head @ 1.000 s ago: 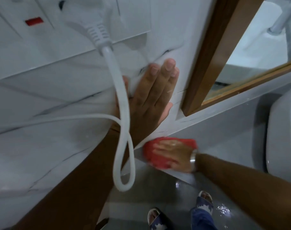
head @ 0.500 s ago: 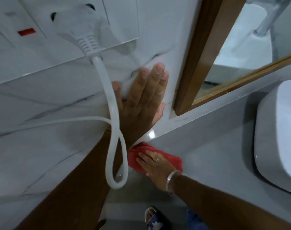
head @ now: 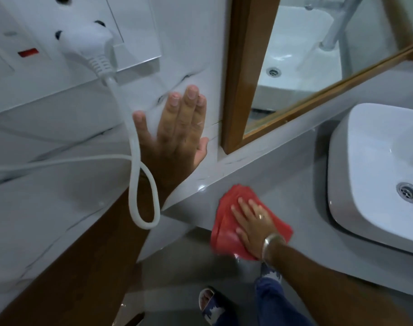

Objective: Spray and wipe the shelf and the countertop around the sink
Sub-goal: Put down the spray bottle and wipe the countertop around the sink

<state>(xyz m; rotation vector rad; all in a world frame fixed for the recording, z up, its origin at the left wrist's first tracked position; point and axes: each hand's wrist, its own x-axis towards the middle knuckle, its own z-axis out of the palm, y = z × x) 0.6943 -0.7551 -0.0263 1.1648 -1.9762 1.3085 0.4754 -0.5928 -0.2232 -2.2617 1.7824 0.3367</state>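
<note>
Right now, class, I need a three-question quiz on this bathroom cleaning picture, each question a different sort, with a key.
1. True or false: the left hand lies flat on the wall tile.
2. The red cloth under the right hand lies on: A) the basin B) the countertop C) the mirror.
3. Fill in: the white cable hangs in a ____ in front of the left forearm.

Key: 1 true; 2 B; 3 loop.
</note>
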